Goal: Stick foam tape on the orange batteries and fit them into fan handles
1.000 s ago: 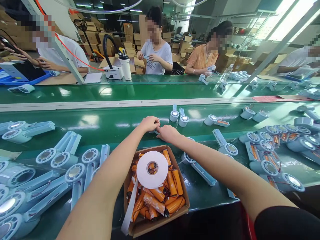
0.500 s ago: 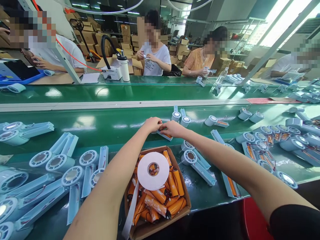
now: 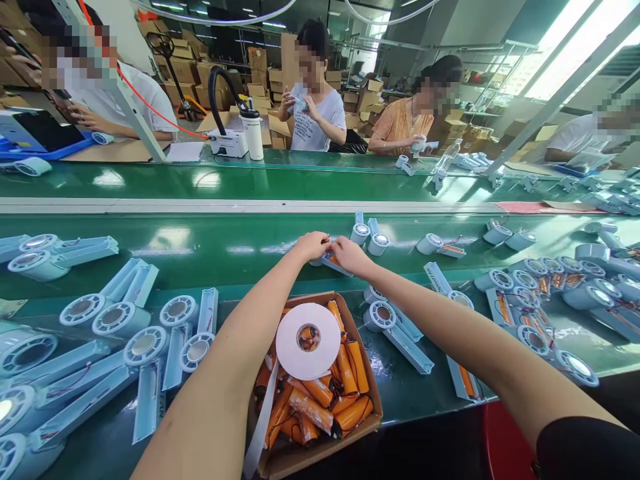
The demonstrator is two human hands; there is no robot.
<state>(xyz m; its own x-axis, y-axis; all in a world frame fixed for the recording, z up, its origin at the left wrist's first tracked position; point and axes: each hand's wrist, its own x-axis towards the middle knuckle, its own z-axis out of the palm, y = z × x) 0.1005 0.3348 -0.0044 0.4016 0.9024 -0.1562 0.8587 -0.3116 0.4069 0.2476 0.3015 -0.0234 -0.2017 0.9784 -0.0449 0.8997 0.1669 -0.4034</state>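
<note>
1. left hand (image 3: 313, 245): palm down, fingers curled and bunched, tips turned toward the other hand. what is pinched, if anything, i cannot tell; the tips are covered.
2. right hand (image 3: 350, 257): bent at the wrist, fingers drawn together and meeting my left at the tips. the contact is too small to confirm a hold.
3. light-blue round-headed housing (image 3: 340, 269): under my hands on the green belt (image 3: 240, 233), its channel handle slanting out below my right hand, orange matter (image 3: 332, 259) visible in it. judged risk: a fine lead, if one is there, could be strained or trapped, cause being two hands crowded over a narrow channel i can barely see into.
4. neighbouring housing (image 3: 360, 233): stands near, just beyond my right hand. a knuckle swung outward could knock it.
5. forearms: both reach well forward, the left forearm (image 3: 225, 347) overlapping the box's left side in view, the right forearm (image 3: 440, 320) crossing above a lower housing (image 3: 400, 333). a low withdrawal could drag that piece.
6. cardboard box (image 3: 300, 456): near me, holding orange battery cells (image 3: 307, 403). the white tape roll (image 3: 287, 340) lies on them; its loose strip (image 3: 264, 417) hangs beside my left forearm and could snag.
</note>
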